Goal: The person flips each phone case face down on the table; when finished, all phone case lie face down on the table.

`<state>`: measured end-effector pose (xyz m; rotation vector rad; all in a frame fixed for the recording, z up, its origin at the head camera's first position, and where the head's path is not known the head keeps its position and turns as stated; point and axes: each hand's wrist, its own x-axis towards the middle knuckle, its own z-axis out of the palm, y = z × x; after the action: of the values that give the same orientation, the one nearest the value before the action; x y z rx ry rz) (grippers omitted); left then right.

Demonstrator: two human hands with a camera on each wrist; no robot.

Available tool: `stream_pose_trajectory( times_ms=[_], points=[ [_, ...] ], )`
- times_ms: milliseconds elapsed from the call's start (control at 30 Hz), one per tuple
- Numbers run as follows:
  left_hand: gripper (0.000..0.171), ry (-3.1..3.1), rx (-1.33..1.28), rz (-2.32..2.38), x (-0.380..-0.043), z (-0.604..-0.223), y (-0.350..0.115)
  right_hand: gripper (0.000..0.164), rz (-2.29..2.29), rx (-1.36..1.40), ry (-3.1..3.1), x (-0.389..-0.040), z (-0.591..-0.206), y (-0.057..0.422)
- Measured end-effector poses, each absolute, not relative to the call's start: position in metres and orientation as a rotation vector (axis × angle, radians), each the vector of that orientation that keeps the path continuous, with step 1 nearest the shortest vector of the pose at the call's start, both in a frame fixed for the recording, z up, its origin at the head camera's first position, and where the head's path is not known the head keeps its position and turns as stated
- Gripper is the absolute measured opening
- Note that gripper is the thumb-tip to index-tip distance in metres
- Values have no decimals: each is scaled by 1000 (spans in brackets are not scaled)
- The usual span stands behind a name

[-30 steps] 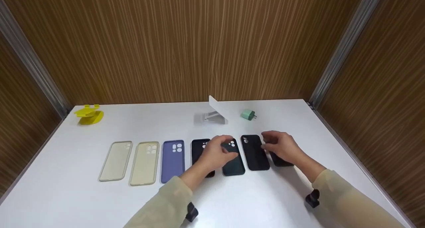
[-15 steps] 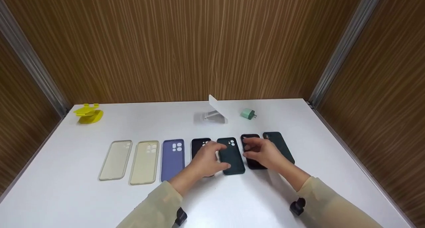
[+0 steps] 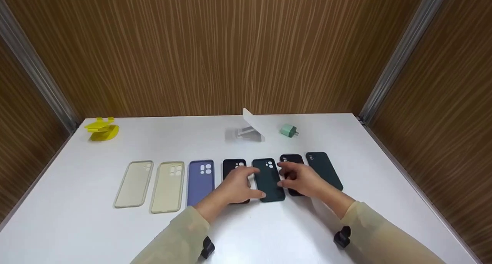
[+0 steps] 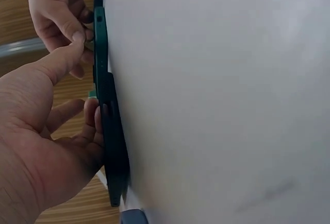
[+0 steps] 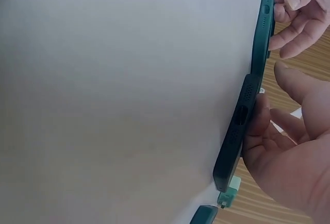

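A dark green phone case (image 3: 270,181) lies on the white table, inner side up, between my two hands. My left hand (image 3: 236,185), thumb and index finger spread apart, is at its left edge and covers part of a black phone case (image 3: 230,166). At the green case's right edge are the fingertips of my right hand (image 3: 301,178), its fingers loosely bent over another black phone case (image 3: 293,157). In the left wrist view the left thumb (image 4: 69,54) reaches toward the green case's edge. Neither hand holds a thing.
Left in the row lie a purple case (image 3: 200,183), a cream case (image 3: 168,189) and a clear whitish case (image 3: 133,185); a dark case (image 3: 324,170) ends it right. Behind stand a yellow phone stand (image 3: 103,130), a white stand (image 3: 252,126) and a green charger (image 3: 288,130).
My right hand has moved left from the rightmost dark case to beside the green case, uncovering that dark case. My left hand has shifted slightly left and down, its thumb and fingers spreading wider.
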<state>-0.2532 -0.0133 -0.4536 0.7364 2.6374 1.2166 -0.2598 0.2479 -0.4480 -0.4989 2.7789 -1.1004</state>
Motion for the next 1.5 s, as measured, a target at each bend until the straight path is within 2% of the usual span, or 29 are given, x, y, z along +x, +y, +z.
stream_pose_trajectory(
  times_ms=[400,933,1233,1500],
  points=[
    [86,2592,773,1194,-258,-462,-19,59,-1065,-524,2800,-261,-455,246],
    [86,2615,778,1200,-259,-467,-19,56,-1055,-632,2818,-261,-456,244],
    [87,2616,776,1186,-259,-466,-18,58,-1015,-456,2829,-255,-445,233],
    [89,2603,753,1173,-258,-462,-18,57,-1231,-324,2715,-251,-437,232]
  ],
)
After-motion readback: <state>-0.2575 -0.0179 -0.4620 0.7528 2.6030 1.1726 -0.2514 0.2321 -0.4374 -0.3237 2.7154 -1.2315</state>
